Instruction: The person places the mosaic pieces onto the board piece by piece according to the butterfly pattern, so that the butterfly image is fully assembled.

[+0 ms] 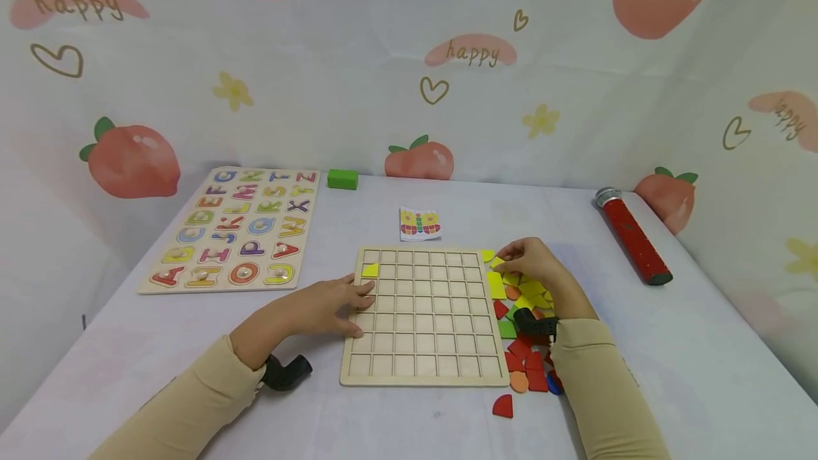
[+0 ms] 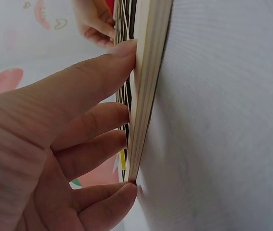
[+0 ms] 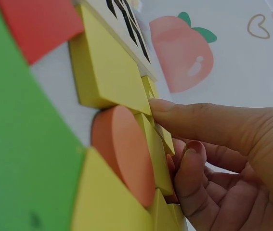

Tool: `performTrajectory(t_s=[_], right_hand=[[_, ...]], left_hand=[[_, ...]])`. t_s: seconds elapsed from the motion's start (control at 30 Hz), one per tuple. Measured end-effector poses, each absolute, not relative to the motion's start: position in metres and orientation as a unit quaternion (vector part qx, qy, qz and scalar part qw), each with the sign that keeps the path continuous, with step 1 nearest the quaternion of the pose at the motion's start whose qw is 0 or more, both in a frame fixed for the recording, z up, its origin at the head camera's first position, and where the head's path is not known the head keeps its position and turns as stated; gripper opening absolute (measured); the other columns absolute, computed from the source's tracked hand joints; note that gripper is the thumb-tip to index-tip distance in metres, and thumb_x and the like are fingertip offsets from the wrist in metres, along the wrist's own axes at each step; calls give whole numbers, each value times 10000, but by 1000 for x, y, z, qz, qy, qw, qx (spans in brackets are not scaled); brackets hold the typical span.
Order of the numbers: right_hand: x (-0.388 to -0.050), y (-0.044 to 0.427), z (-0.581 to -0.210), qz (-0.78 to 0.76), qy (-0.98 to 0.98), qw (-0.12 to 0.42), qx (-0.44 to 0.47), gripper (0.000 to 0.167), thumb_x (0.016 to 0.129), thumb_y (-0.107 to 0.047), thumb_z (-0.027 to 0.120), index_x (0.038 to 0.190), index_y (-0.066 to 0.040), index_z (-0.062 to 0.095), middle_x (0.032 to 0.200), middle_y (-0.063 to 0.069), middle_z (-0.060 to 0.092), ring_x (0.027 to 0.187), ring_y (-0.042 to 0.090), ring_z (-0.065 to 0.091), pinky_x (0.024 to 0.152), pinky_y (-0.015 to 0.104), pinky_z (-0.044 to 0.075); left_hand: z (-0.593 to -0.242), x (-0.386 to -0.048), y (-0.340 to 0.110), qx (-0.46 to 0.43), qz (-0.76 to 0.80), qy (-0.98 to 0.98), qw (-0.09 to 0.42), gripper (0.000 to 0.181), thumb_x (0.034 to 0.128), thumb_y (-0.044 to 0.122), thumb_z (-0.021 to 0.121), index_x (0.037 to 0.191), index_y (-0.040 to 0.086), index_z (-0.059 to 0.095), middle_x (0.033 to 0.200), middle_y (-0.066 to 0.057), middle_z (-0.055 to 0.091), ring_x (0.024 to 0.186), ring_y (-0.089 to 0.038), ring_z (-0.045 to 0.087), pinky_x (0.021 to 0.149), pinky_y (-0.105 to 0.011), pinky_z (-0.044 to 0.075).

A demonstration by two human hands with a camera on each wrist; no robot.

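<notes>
The wooden grid board [image 1: 427,383] lies flat, with one yellow square [image 1: 371,270] in its upper-left cell. My left hand [image 1: 326,306] rests along the board's left edge, its fingers loosely spread; in the left wrist view, the thumb and fingertips of that hand [image 2: 64,125] touch the rim [image 2: 148,82]. Past the upper-right edge, my right hand [image 1: 540,265] pinches a small yellow piece [image 1: 496,262]. Up close in the right wrist view, the hand [image 3: 237,144] has its thumb against yellow pieces, beside an orange disc [image 3: 131,154]; the fingers partly hide the held piece.
Red, green, yellow, orange and blue pieces [image 1: 535,380] lie along the board's right side. Behind it is a butterfly picture card [image 1: 420,236]. An alphabet board [image 1: 220,286] and green block [image 1: 342,179] stand left, a red microphone [image 1: 635,240] right.
</notes>
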State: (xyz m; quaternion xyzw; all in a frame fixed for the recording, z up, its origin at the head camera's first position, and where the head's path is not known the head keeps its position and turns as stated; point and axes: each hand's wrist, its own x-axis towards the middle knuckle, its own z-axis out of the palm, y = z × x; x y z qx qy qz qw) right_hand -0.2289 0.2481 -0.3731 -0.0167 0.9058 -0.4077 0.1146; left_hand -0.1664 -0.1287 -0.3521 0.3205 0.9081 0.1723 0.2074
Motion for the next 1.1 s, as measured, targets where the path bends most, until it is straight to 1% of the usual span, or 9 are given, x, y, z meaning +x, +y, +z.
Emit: performTrajectory(t_s=[0.23, 0.43, 0.5, 0.63, 0.7, 0.77, 0.87, 0.93, 1.1], right_hand=[[-227, 247, -368, -421, 899, 124, -8, 235, 866, -103, 650, 1035, 45, 581, 895, 101, 600, 705, 165, 545, 651, 243, 494], [-227, 246, -359, -435, 891, 129, 0, 226, 911, -95, 586, 1051, 82, 591, 915, 124, 651, 715, 149, 571, 696, 245, 518], [-228, 245, -358, -435, 890, 134, -6, 228, 912, -94, 584, 1051, 87, 590, 908, 122, 650, 703, 148, 560, 679, 245, 510], [-229, 240, -353, -437, 888, 138, -20, 224, 906, -100, 592, 1040, 80, 597, 844, 91, 628, 641, 157, 505, 593, 251, 460], [-231, 236, -350, -435, 889, 138, -26, 219, 901, -113, 603, 1028, 66, 608, 821, 64, 619, 643, 155, 515, 584, 254, 456], [-232, 231, -347, -432, 890, 139, -37, 217, 897, -124, 610, 1022, 54, 618, 823, 54, 626, 668, 160, 549, 616, 262, 477], [-235, 219, -343, -432, 889, 141, -61, 215, 895, -120, 614, 1020, 55, 626, 867, 85, 654, 761, 181, 622, 733, 300, 538], [-236, 209, -340, -439, 884, 147, -73, 214, 896, -112, 611, 1024, 60, 626, 899, 110, 661, 796, 206, 642, 791, 332, 548], [-242, 176, -334, -462, 868, 160, -85, 196, 890, -92, 616, 1009, 63, 624, 891, 108, 658, 800, 230, 652, 823, 377, 552]], left_hand=[[-350, -166, -129, 320, 173, 908, 208, 587, 818, 334, 699, 1334, 120, 520, 1496, -45, 348, 1409, -397, 198, 1109, -538, 260], [-351, -166, -129, 321, 176, 907, 206, 590, 813, 334, 702, 1329, 112, 524, 1495, -47, 348, 1408, -402, 196, 1108, -541, 260], [-351, -166, -129, 321, 176, 907, 207, 593, 813, 336, 701, 1331, 111, 522, 1496, -47, 347, 1408, -401, 195, 1109, -539, 259], [-351, -165, -128, 321, 174, 908, 208, 590, 817, 332, 699, 1334, 112, 519, 1496, -48, 347, 1409, -398, 196, 1111, -534, 260], [-350, -165, -128, 321, 173, 908, 208, 589, 818, 330, 698, 1334, 112, 519, 1497, -50, 347, 1410, -397, 196, 1111, -532, 261], [-350, -164, -128, 319, 171, 909, 207, 588, 817, 330, 699, 1334, 117, 520, 1496, -46, 349, 1410, -396, 198, 1110, -531, 264], [-349, -164, -127, 319, 169, 909, 206, 589, 815, 328, 702, 1333, 116, 521, 1494, -52, 352, 1405, -404, 204, 1104, -538, 271], [-349, -164, -127, 317, 169, 910, 207, 589, 814, 327, 703, 1334, 120, 520, 1494, -49, 352, 1405, -404, 204, 1103, -539, 271], [-350, -165, -127, 313, 169, 911, 209, 589, 816, 331, 700, 1337, 126, 517, 1498, -40, 344, 1412, -389, 198, 1109, -531, 268]])
